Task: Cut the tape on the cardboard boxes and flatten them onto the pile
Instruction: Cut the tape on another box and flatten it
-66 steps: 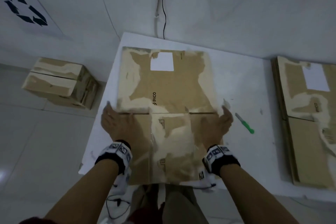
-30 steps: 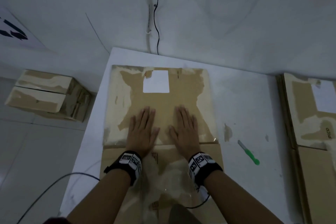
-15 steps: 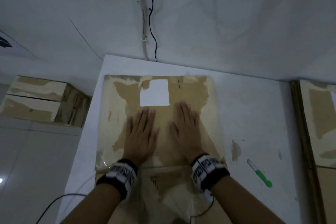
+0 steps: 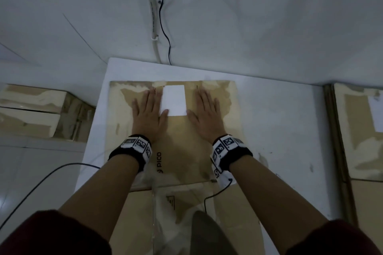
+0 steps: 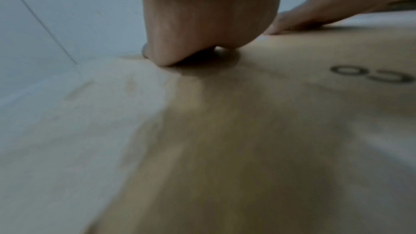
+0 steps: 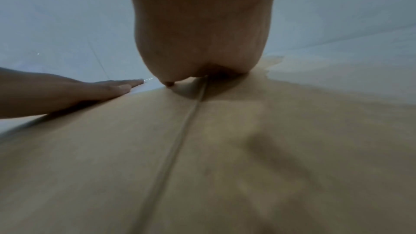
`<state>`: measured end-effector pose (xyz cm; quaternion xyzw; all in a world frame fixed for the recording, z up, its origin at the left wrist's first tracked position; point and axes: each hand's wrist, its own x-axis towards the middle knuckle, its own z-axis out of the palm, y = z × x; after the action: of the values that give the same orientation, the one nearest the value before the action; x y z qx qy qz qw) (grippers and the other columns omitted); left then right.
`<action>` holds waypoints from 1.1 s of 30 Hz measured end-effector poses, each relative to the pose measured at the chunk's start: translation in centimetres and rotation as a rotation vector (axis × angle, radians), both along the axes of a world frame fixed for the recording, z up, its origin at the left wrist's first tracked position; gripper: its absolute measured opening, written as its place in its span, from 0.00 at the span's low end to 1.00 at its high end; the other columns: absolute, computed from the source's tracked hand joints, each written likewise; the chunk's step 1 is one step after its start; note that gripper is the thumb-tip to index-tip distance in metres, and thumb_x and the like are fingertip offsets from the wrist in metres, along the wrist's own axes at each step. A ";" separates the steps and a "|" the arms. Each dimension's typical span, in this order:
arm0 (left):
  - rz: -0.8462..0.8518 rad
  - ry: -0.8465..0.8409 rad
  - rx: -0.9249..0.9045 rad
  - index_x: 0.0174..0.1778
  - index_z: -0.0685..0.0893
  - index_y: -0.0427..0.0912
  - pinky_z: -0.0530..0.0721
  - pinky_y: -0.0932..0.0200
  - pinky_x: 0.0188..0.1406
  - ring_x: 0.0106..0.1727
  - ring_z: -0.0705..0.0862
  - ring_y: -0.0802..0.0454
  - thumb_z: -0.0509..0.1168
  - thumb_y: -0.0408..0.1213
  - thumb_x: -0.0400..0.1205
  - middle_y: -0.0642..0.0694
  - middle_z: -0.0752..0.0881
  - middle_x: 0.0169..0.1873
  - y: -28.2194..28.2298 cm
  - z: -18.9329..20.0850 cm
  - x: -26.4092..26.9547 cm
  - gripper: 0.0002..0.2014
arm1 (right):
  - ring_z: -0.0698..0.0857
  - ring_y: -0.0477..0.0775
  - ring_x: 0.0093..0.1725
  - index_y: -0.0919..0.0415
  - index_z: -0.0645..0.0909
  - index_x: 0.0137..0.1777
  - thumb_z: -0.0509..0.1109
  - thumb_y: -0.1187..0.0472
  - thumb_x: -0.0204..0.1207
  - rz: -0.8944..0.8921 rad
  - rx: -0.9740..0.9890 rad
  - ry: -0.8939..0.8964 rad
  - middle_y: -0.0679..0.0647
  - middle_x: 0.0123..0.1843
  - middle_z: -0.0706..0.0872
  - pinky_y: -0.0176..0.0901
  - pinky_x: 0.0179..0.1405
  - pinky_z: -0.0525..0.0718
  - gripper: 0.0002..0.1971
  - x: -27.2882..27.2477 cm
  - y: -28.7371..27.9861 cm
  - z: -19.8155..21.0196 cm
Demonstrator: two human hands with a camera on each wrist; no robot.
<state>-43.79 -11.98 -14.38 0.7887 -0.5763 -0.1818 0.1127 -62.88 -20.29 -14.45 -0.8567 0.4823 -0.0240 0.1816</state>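
A white table (image 4: 279,114) is carrying a flattened box (image 4: 182,136) lying along its left edge, reaching nearly to the far edge. A pile (image 4: 358,145) of flattened cardboard is lying at its right edge.

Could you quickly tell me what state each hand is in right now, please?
Left hand: open, pressing flat on the flattened box, holding nothing.
Right hand: open, also flat on the box, holding nothing.

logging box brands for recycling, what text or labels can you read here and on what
"PICO" with a small logo mark: printed on the flattened cardboard box, beside the left hand wrist.
White label on that box: blank as seen.
Small printed symbol on the near flap: too small to read.
Wristband markers: patterns, no words.
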 end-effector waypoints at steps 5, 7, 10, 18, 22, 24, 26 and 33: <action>0.083 -0.006 0.010 0.86 0.47 0.44 0.42 0.34 0.81 0.85 0.44 0.39 0.36 0.58 0.84 0.38 0.46 0.85 6.5 -0.1 -1.9 0.35 | 0.43 0.58 0.88 0.56 0.47 0.88 0.41 0.40 0.84 -0.119 0.006 -0.037 0.60 0.89 0.46 0.54 0.84 0.37 0.35 -5.9 5.5 0.7; 0.151 -0.044 -0.005 0.86 0.46 0.45 0.42 0.33 0.81 0.85 0.42 0.36 0.39 0.58 0.85 0.36 0.44 0.85 11.1 -0.1 -3.3 0.34 | 0.44 0.59 0.88 0.56 0.47 0.88 0.43 0.41 0.86 -0.194 -0.030 -0.013 0.61 0.89 0.47 0.58 0.85 0.41 0.34 -8.8 8.9 0.9; 0.305 -0.076 0.021 0.86 0.44 0.45 0.42 0.29 0.80 0.84 0.40 0.32 0.41 0.58 0.85 0.32 0.40 0.83 17.3 0.1 -5.1 0.35 | 0.40 0.59 0.88 0.54 0.42 0.88 0.41 0.42 0.87 -0.262 -0.038 0.056 0.60 0.89 0.42 0.59 0.85 0.41 0.33 -12.2 13.4 0.8; 0.372 -0.022 0.069 0.85 0.51 0.42 0.50 0.28 0.77 0.82 0.49 0.25 0.44 0.56 0.84 0.24 0.46 0.81 19.9 -0.2 -5.6 0.35 | 0.40 0.53 0.87 0.51 0.41 0.88 0.34 0.36 0.84 -0.306 -0.005 0.044 0.56 0.89 0.41 0.55 0.84 0.43 0.36 -13.7 15.6 -0.1; 0.506 0.097 0.091 0.83 0.58 0.52 0.59 0.30 0.73 0.80 0.56 0.32 0.51 0.55 0.86 0.33 0.55 0.82 20.4 2.0 -4.4 0.28 | 0.54 0.58 0.87 0.53 0.52 0.87 0.51 0.42 0.85 -0.364 0.086 -0.090 0.57 0.89 0.51 0.58 0.82 0.59 0.33 -14.2 14.8 1.1; 0.765 0.170 0.101 0.78 0.65 0.46 0.69 0.28 0.65 0.72 0.66 0.30 0.62 0.54 0.82 0.32 0.64 0.75 20.6 3.7 -3.9 0.30 | 0.68 0.64 0.80 0.54 0.61 0.84 0.62 0.54 0.84 -0.582 0.121 -0.171 0.60 0.84 0.62 0.61 0.74 0.72 0.29 -14.2 15.0 2.5; 0.885 0.285 0.104 0.74 0.67 0.37 0.73 0.29 0.61 0.67 0.70 0.28 0.66 0.55 0.80 0.29 0.69 0.70 21.1 4.4 -3.5 0.34 | 0.74 0.68 0.73 0.57 0.67 0.79 0.64 0.57 0.83 -0.863 0.175 -0.192 0.63 0.77 0.72 0.64 0.71 0.74 0.25 -14.3 15.8 3.6; 0.625 0.597 0.035 0.68 0.75 0.33 0.73 0.48 0.59 0.63 0.79 0.34 0.61 0.48 0.86 0.33 0.82 0.62 23.3 6.1 -2.2 0.23 | 0.77 0.70 0.66 0.56 0.78 0.73 0.56 0.35 0.83 -0.861 0.288 -0.175 0.68 0.68 0.80 0.58 0.65 0.75 0.30 -16.6 17.3 4.1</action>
<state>-46.02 11.36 -8.29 0.8399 -0.2489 -0.3689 0.3107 -79.50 -2.96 -10.30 -0.5390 0.7755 -0.1024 0.3123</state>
